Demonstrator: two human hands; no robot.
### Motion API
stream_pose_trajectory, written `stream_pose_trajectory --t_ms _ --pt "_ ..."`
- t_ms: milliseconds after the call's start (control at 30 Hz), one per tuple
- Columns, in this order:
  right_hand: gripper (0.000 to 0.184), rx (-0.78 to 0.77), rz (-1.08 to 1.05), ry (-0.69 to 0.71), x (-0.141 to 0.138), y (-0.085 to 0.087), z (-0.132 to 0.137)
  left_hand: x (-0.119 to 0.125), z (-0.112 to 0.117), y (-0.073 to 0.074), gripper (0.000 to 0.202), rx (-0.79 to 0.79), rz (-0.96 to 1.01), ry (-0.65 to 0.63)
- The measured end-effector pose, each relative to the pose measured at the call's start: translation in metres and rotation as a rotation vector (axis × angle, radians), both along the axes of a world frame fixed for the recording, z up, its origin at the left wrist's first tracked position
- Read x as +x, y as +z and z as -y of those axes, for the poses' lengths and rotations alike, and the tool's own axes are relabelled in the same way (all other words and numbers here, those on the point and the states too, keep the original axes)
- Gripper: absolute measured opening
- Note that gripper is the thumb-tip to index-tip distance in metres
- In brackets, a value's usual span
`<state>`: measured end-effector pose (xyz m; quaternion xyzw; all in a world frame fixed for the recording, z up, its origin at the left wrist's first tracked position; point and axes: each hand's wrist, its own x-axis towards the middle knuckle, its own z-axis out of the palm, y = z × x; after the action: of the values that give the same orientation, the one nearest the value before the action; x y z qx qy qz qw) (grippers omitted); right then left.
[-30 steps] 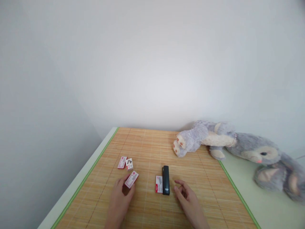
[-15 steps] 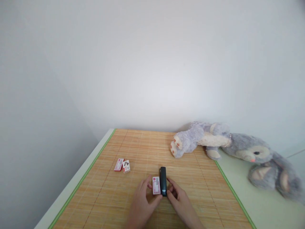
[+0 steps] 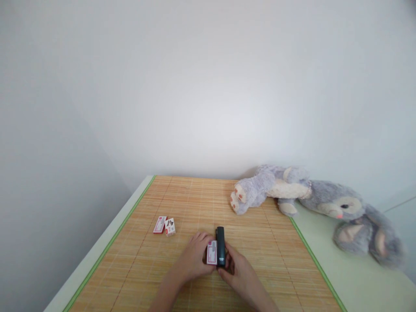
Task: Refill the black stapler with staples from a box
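Observation:
A black stapler (image 3: 220,245) lies on the bamboo mat (image 3: 195,203), pointing away from me. A small red-and-white box (image 3: 212,252) lies tight against its left side. My left hand (image 3: 194,259) curls round that box, fingertips on its top and left edge. My right hand (image 3: 238,273) grips the near end of the stapler from the right, fingers closed against it. Two more small red-and-white boxes (image 3: 164,225) lie side by side to the left, apart from both hands.
A grey-and-cream plush rabbit (image 3: 312,201) lies along the back right, one foot on the mat. The mat's green edging (image 3: 308,255) borders a pale green tabletop (image 3: 357,281). White walls close in behind and on the left.
My left hand, holding a small box a second ago, has moved right to the box beside the stapler. My right hand has closed in on the stapler's near end.

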<state>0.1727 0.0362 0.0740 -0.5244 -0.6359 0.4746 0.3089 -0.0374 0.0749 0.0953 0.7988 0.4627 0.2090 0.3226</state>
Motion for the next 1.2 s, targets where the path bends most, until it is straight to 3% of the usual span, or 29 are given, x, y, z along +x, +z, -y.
stream_pose_trajectory --t_ms 67,133,233,333,433,600,733,800,867,967,1100,1200 --pt "0.082 -0.011 -0.019 -0.002 0.001 -0.005 0.000 -0.009 0.005 -0.004 0.085 0.015 0.017 0.013" --pt "0.088 -0.029 -0.030 -0.013 0.004 -0.012 0.001 -0.028 0.006 -0.010 0.094 0.071 0.023 0.108" --pt "0.090 -0.055 -0.036 -0.032 0.009 -0.020 0.003 -0.074 -0.002 -0.018 0.069 0.241 -0.060 0.387" --pt "0.089 -0.049 -0.045 -0.032 0.012 -0.022 0.004 -0.125 -0.019 -0.025 0.074 0.301 -0.225 0.514" --pt "0.088 -0.045 -0.059 -0.019 0.011 -0.022 0.003 -0.162 -0.034 -0.032 0.081 0.257 -0.306 0.502" --pt "0.087 -0.045 -0.075 -0.021 0.012 -0.024 0.002 -0.200 -0.041 -0.041 0.075 0.137 -0.299 0.408" --pt "0.084 -0.060 -0.072 -0.007 0.014 -0.029 0.002 -0.216 -0.035 -0.034 0.066 0.119 -0.265 0.413" --pt "0.083 -0.062 -0.076 -0.006 0.014 -0.029 0.002 -0.207 -0.027 -0.021 0.064 0.144 -0.209 0.462" --pt "0.082 -0.059 -0.079 -0.011 0.014 -0.027 0.001 -0.180 -0.019 -0.004 0.067 0.177 -0.113 0.459" --pt "0.081 -0.054 -0.075 -0.015 0.013 -0.024 0.001 -0.116 -0.006 0.015 0.064 0.131 -0.033 0.263" --pt "0.082 -0.050 -0.086 -0.014 0.013 -0.025 0.000 -0.032 0.003 0.016 0.071 0.070 0.018 0.076" --pt "0.083 -0.050 -0.102 -0.012 0.013 -0.026 0.001 -0.003 0.004 0.008 0.073 0.030 0.031 0.028"
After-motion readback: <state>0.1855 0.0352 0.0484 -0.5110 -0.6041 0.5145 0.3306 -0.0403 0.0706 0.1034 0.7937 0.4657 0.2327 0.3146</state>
